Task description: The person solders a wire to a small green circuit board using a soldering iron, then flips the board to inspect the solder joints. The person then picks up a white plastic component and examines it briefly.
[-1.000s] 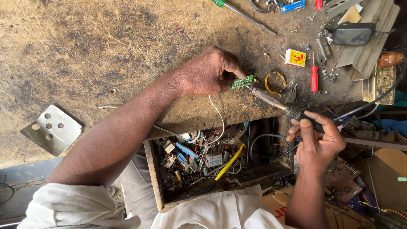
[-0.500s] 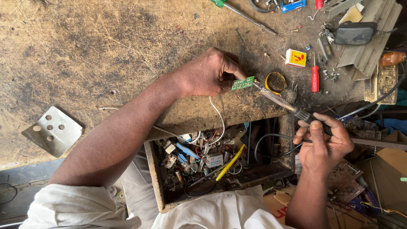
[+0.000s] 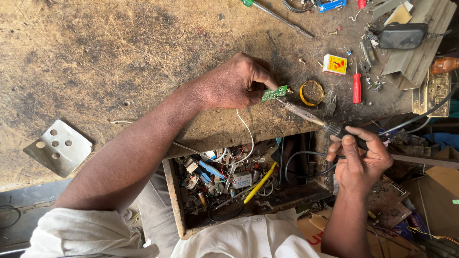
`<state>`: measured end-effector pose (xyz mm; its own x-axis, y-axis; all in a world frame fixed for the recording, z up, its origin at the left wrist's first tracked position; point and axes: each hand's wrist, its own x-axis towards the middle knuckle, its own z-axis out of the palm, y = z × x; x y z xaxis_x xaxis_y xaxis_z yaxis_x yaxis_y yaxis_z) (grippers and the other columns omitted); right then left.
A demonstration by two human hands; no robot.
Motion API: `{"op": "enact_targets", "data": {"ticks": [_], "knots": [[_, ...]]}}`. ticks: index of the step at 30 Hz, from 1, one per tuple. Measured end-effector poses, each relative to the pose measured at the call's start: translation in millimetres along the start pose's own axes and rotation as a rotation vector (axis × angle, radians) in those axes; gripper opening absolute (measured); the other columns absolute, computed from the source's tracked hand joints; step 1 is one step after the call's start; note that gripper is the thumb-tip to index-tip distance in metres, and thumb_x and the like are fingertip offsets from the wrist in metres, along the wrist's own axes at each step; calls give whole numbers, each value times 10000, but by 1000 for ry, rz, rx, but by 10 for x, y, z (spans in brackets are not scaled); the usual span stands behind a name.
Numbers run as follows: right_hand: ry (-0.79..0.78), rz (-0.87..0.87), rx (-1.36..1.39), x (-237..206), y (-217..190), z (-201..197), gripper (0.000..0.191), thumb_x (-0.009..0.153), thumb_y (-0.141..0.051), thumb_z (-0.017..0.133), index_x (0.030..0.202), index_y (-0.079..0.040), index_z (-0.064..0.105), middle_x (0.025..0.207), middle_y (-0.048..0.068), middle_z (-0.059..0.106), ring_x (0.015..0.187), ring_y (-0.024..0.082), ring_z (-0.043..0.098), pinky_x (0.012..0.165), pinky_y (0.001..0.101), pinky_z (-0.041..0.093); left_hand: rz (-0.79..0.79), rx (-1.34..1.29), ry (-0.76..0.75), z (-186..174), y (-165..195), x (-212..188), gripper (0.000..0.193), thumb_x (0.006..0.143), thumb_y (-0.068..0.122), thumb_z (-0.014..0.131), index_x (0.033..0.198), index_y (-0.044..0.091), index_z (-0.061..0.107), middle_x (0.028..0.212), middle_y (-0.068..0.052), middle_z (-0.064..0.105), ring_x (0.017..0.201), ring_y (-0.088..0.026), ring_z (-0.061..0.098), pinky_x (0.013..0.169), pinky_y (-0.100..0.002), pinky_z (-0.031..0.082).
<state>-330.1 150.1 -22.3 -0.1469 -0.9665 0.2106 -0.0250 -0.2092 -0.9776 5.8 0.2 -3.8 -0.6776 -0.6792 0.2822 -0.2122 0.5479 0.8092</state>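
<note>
My left hand rests on the worn wooden bench and pinches a small green circuit board at the bench's front edge. A white wire hangs from near the board down into the drawer. My right hand grips the dark handle of a soldering iron, whose metal tip touches the right end of the board.
An open drawer below the bench holds several wires, parts and a yellow tool. A round yellow-rimmed tin, a red screwdriver, a small yellow box and a black adapter lie right of the board. A perforated metal plate lies at left.
My right hand has shifted slightly on the iron's handle; the tip stays at the board. My left hand holds the board in the same place.
</note>
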Motion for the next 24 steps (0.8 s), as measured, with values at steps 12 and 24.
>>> {"op": "enact_targets", "data": {"ticks": [12,24], "knots": [[20,-42,-71,-35,-26,54,116,1123,23,700,1181,108,646,824,181,682,672,197,698,676,348,639,-31,21,-17,4,25,10,274,843,-59,754,1080,78,780,1091,-88,759,1035,-191,756,898,-286,659],[55,-44,-97,-85,-58,143,151,1093,30,675,1228,92,650,839,165,687,697,194,712,572,311,612,-39,27,-18,6,12,11,285,855,-56,751,1102,84,778,1129,-97,753,1052,-200,749,914,-287,652]]}}
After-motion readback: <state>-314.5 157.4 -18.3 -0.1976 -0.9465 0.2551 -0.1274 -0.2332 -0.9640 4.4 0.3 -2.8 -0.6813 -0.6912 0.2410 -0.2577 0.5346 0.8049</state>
